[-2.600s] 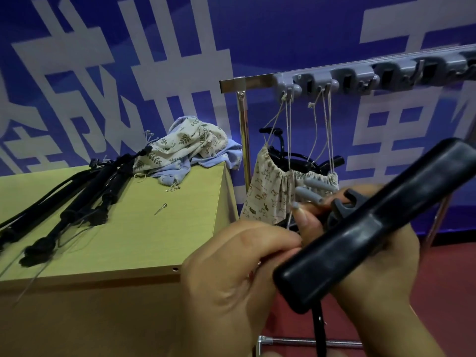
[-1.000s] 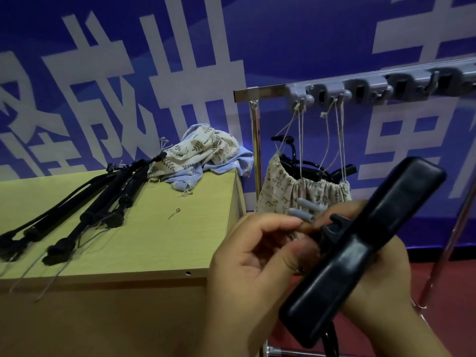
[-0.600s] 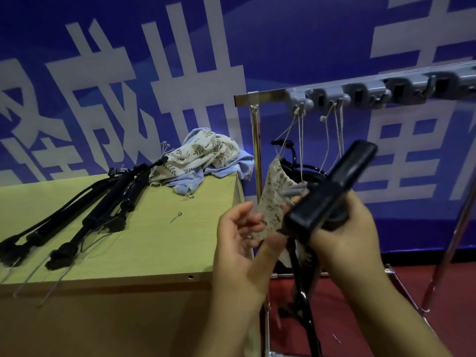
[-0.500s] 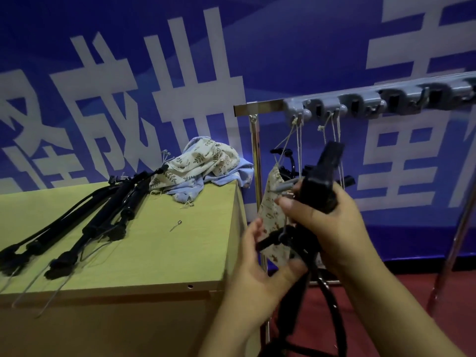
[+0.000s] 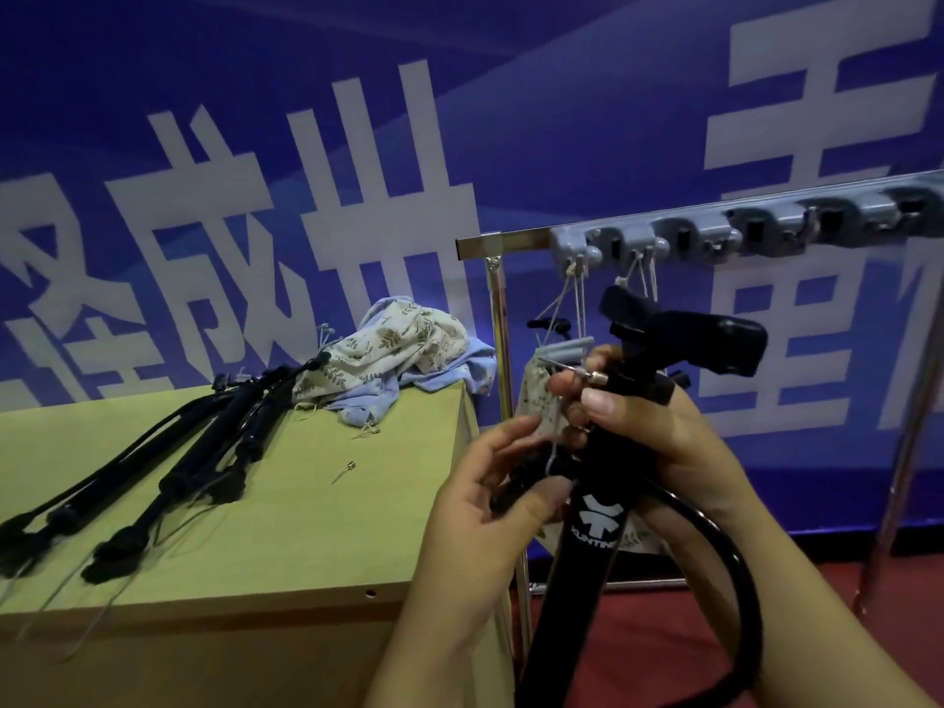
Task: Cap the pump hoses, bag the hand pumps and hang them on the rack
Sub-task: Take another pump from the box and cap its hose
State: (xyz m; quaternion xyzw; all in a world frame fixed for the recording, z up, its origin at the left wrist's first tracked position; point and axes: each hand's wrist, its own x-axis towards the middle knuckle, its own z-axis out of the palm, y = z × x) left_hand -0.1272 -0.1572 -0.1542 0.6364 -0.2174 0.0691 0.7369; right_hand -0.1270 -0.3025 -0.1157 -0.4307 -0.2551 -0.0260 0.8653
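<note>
Between both hands [image 5: 664, 442], upright hand pump [image 5: 597, 528]

Two bare forearms rise from the bottom edge, each ending in a bare hand. No sleeve, glove, watch or bracelet shows on either arm. The left hand [image 5: 490, 498] has short, unpainted nails. The right hand [image 5: 659, 436] has a longer thumbnail, pale and unpainted. No other part of the person shows.
</note>
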